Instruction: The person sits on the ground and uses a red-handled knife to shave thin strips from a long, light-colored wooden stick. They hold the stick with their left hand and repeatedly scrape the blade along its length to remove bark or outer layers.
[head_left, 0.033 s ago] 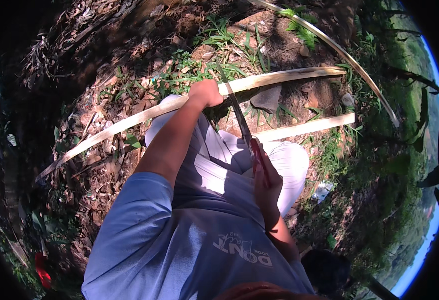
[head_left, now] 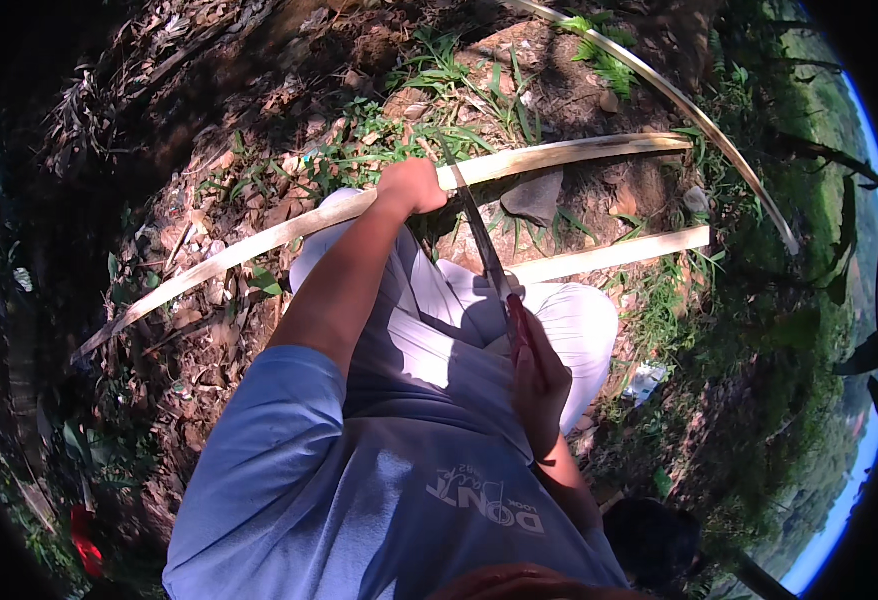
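Observation:
My left hand (head_left: 412, 187) is closed around a long pale wooden strip (head_left: 559, 153) and holds it over my bent left knee. Just to the right of that hand, the narrow dark blade of a hand saw (head_left: 480, 228) lies across the strip, its tip reaching past the far edge. My right hand (head_left: 542, 385) grips the saw's red handle, close to my body above my lap. Whether the blade has cut into the wood is too small to tell.
Another pale strip (head_left: 614, 254) extends right from beside my right knee. A third, long strip (head_left: 699, 118) lies at the far right. A flat grey stone (head_left: 534, 198) sits beneath the held strip. Dry leaves, grass and soil surround my legs; a red object (head_left: 86, 540) is at lower left.
My right hand has drawn the saw slightly back toward my body, so the red handle sits lower. My left hand and the wooden strip have stayed in place.

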The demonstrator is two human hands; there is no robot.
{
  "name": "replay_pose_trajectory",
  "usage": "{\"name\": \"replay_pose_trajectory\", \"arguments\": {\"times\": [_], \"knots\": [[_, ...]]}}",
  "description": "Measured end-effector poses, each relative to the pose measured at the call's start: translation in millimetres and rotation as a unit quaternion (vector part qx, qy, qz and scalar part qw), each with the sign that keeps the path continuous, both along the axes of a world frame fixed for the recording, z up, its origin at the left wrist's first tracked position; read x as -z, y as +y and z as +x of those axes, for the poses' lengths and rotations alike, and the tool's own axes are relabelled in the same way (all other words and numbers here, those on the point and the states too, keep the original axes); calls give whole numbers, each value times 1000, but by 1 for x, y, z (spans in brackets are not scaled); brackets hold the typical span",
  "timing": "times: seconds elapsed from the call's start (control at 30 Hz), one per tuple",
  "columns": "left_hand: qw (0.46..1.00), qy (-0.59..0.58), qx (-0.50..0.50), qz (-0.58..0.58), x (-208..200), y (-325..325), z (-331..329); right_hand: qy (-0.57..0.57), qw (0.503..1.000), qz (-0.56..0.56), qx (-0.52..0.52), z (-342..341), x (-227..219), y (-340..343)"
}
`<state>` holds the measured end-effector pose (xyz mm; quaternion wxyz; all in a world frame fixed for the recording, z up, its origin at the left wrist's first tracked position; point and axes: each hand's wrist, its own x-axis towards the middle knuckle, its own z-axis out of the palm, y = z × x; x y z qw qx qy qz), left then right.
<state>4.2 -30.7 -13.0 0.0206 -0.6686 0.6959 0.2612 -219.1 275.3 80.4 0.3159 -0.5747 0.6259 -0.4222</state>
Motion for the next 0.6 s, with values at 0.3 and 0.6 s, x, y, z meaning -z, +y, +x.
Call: {"name": "replay_pose_trajectory", "arguments": {"times": [0.3, 0.6], "knots": [[999, -22, 2, -36, -4, 10, 2, -27, 998, 21, -50, 28, 53, -118], [1000, -12, 13, 5, -12, -1, 7, -104, 989, -104, -27, 55, 77, -154]]}}
